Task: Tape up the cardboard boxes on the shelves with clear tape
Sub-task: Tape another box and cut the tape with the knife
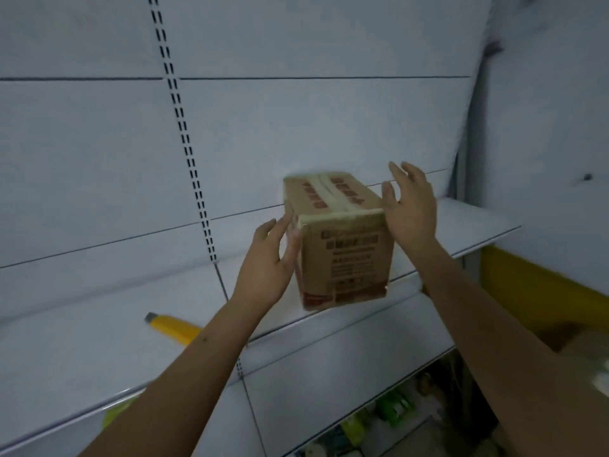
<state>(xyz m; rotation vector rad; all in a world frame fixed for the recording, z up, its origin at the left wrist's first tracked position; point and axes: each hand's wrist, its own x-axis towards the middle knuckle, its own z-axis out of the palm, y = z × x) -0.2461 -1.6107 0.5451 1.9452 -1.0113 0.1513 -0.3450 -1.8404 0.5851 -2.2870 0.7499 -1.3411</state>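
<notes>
**Head cam: box on shelf, both our hands at its sides**

Head view looks down at a white metal shelf (82, 351) w/ a white back panel behind it. One cardboard box (339, 242) stands on the shelf, right of centre, its near bottom edge about at the shelf's front edge. It's upright, turned slightly so we see the front face and the top. Clear tape (329, 196) runs along the top seam front to back and folds a bit over the front top edge. Red print on the top flaps, dark print on the front; too blurred to read.

Our left hand (267, 258) is at the box's left side near the top front corner. Fingers straight and spread, fingertips and thumb against or just beside the cardboard; can't tell if there's real contact. It grips nothing.

Our right hand (408, 206) is at the box's right side by the top right corner, palm facing the box, fingers wide and pointing up. Thumb looks to be just at the edge; contact unclear. Nothing held here either.

A yellow box cutter (174, 328) lies flat on the shelf well left of the box, toward the front edge, partly hidden by our left forearm.

Below the shelf, lower right, we see blurry green packets (395, 407) on a lower level. A yellow strip (527, 285) shows at the right, past the shelf's end.
</notes>
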